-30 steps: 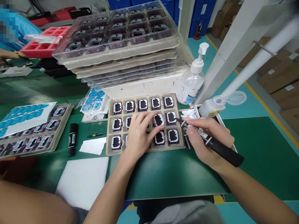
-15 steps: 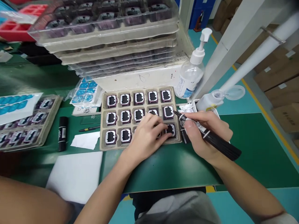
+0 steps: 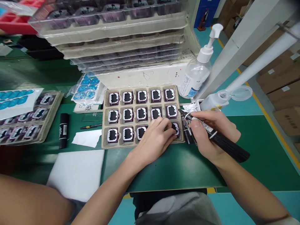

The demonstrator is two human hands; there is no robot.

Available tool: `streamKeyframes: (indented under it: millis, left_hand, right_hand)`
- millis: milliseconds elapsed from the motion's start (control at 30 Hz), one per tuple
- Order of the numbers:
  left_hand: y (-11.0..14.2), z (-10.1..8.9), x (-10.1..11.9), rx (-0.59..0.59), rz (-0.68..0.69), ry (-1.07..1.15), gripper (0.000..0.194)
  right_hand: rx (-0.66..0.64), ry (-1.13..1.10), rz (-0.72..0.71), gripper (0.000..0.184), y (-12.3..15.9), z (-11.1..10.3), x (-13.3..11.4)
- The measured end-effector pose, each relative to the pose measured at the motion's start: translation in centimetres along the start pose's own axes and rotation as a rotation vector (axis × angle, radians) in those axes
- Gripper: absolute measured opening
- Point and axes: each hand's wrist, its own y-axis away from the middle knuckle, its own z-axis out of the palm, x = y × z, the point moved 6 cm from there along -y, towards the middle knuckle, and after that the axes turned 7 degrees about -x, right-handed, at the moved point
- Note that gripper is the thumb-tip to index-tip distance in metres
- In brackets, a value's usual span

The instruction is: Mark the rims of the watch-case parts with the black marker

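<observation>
A beige moulded tray (image 3: 142, 146) holds rows of small purple square watch cases with white-edged black faces. My left hand (image 3: 156, 137) lies over the tray's lower right, with bent fingers and thumb closed around the corner watch case (image 3: 177, 128). Parts of neighbouring cases are hidden beneath it. In my right hand (image 3: 213, 131) is a thick black marker (image 3: 219, 140), gripped like a pen. Its tip is just right of the right-hand watch case (image 3: 172, 111) in the middle row, seemingly apart from it. A second black pen-like item (image 3: 187, 134) lies by the tray's right edge.
Stacked trays (image 3: 117, 34) rise behind. A pump bottle (image 3: 195, 78) and a flip-top bottle (image 3: 215, 100) stand right. Leftward are a black marker (image 3: 63, 131), a thin pen (image 3: 91, 126), white paper (image 3: 86, 138), blue stickers (image 3: 86, 89) and another tray (image 3: 50, 122).
The whole view has shifted slightly, so the tray appears further right. The marker tip has drawn a little away from the middle-row watch case. My left hand keeps its place on the tray.
</observation>
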Motion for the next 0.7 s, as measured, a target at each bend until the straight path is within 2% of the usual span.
streamKeyframes:
  millis: [100, 200, 333, 400, 567, 700]
  left_hand:
    - [0.3, -1.3, 0.0, 0.04, -0.023, 0.216, 0.015]
    - [0.9, -2.3, -0.5, 0.073, -0.093, 0.525, 0.009]
    - [1.3, -2.0, -1.4, 0.051, -0.193, 1.098, 0.008]
    - [1.3, -2.0, -1.7, 0.116, -0.214, 1.252, 0.014]
    - [1.3, -2.4, -2.4, 0.325, -0.215, 1.194, 0.048]
    - [1.5, -2.6, -2.2, 0.383, -0.19, 1.047, 0.065]
  right_hand:
    - [0.013, -0.039, 0.048, 0.017, 0.2, -0.2, 0.6]
    - [0.037, -0.113, 0.084, 0.017, 0.2, -0.3, 1.1]
    - [0.058, -0.185, 0.102, 0.017, 0.2, -0.3, 1.5]
    - [0.037, -0.246, 0.109, 0.018, 0.3, 0.0, 1.8]
    - [-0.016, -0.344, 0.098, 0.018, 0.4, 0.4, 1.8]
    - [-0.185, -0.323, 0.086, 0.021, 0.0, 1.1, 0.6]
